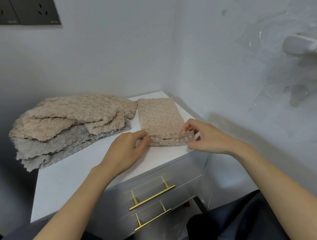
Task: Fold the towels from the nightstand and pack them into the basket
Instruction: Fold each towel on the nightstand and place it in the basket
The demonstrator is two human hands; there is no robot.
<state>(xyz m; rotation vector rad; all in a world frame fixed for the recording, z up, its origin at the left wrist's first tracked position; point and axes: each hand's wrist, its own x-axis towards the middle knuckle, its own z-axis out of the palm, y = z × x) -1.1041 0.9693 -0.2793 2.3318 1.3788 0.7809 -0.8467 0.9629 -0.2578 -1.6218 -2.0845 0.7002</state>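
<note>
A narrow beige towel [160, 116] lies folded lengthwise on the right part of the white nightstand top [68, 180]. My left hand [127, 150] pinches its near left corner and my right hand [205, 137] pinches its near right corner, with the near edge lifted and curled slightly over the strip. To the left sits a loose pile: crumpled beige towels [78, 114] on top of a grey towel [54, 145]. No basket is in view.
The nightstand stands in a corner between two white walls. Its front has two drawers with gold bar handles [152, 197]. A dark socket panel [18, 11] is on the wall at the upper left. A white wall fixture [306, 46] projects at the right. My legs are below.
</note>
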